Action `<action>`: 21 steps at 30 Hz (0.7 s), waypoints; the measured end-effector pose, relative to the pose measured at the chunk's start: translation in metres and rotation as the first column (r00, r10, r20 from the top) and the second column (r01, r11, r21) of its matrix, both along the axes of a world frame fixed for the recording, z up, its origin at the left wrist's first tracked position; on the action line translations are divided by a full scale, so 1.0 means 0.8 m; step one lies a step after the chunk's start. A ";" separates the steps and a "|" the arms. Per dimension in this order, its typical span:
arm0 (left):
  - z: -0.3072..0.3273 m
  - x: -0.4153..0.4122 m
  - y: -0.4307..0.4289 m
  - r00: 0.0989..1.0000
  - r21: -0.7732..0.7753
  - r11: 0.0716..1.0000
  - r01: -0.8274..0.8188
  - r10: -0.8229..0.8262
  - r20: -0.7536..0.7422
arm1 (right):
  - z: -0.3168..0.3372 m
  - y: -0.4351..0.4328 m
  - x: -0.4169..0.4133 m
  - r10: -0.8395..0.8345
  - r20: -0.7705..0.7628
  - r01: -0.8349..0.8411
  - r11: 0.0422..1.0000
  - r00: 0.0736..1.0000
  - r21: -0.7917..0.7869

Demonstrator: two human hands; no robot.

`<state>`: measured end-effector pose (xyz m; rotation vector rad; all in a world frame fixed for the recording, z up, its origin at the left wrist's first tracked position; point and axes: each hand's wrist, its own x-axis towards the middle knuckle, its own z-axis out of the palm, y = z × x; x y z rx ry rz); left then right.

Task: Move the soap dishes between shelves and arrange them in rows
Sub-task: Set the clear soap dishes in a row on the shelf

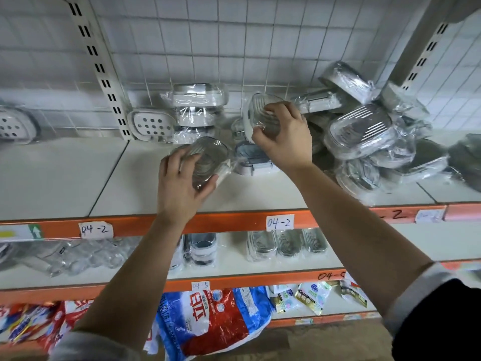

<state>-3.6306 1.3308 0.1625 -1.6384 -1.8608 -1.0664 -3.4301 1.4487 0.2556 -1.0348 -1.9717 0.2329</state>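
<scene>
Soap dish of clear ribbed oval plastic in film wrap, gripped in the left hand; second clear ribbed dish pinched in the right hand.
Head view: the left hand's fingers curl over its dish's near end, so it juts past the fingertips low over the white shelf with an orange front edge, long axis running away from the wrist and slightly rightward. The right hand, farther in, pinches its dish between thumb below and fingers above. That dish stands on edge beyond the knuckles, long axis roughly upright. A stack of white lidded dishes sits just beyond the left fingertips, so the left hand looks nearer for placing. A heap of wrapped dishes lies right of the right hand.
</scene>
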 end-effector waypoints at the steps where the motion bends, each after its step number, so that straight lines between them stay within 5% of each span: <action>1: 0.002 0.005 -0.003 1.000 0.031 0.999 -0.009 0.008 0.012 | -0.004 -0.009 0.011 0.023 -0.018 -0.022 1.000 1.000 0.020; 11: 0.001 0.116 -0.042 1.000 0.111 0.994 0.012 -0.014 0.015 | -0.060 -0.081 0.132 0.106 -0.012 -0.104 0.990 0.994 0.092; 21: -0.024 0.271 -0.101 0.995 -0.035 0.994 -0.102 0.101 -0.012 | -0.101 -0.127 0.291 0.198 0.036 -0.200 0.978 0.980 0.060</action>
